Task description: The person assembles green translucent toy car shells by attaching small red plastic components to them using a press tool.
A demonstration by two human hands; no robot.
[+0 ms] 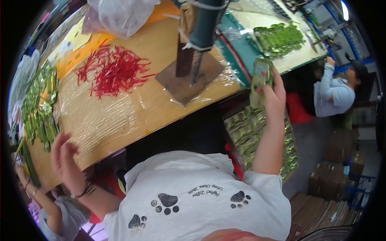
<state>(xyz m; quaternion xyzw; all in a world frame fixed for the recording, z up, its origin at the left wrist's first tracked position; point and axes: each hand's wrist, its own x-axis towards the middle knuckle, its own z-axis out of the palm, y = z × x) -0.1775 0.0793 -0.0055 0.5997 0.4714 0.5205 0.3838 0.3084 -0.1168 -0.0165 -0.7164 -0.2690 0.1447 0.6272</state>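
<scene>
My right hand (275, 93) is raised past the table's right end, its fingers closed around a shiny green-and-clear packet (262, 69). Below that hand stands a carton (296, 150) filled with rows of similar green packets. My left hand (67, 154) hangs over the table's near left edge with its fingers apart and nothing in it. Closest to it lies a heap of long green packets (40, 104). A loose pile of thin red strips (116, 72) lies in the middle of the tabletop, far from both hands.
A dark green post-like tool (203, 30) stands on a metal plate (169, 78). A clear plastic bag (122, 16) sits at the back. More green packets (279, 39) cover a second table. One co-worker (335, 90) is at right, another's arm (38, 197) at lower left. Cartons (327, 178) are stacked at right.
</scene>
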